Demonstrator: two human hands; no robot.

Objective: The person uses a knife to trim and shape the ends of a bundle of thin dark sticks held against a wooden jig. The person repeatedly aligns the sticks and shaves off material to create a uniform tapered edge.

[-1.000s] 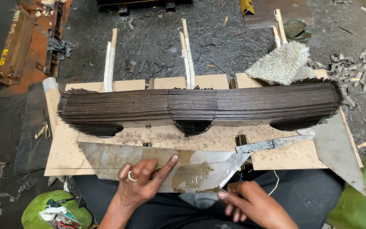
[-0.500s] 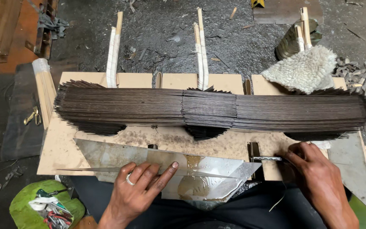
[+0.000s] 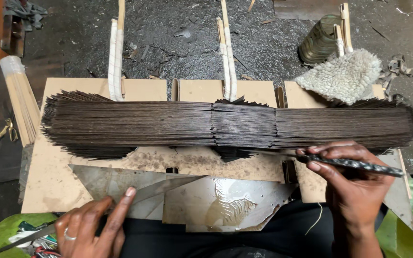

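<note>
While the right hand pinches a thin dark tool against the long stack of dark strips near the board's right edge, the left hand, fingers pressed together, pins a pointed metal sheet at the near edge. Step looks like working the strips; next calls for steady tool alignment.

The long stack of thin strips is dark brown with fine lengthwise lines. The board under it is pale tan, speckled near its middle. The metal sheet is dull grey. The fleece pad is off-white, the tool mottled black.
</note>
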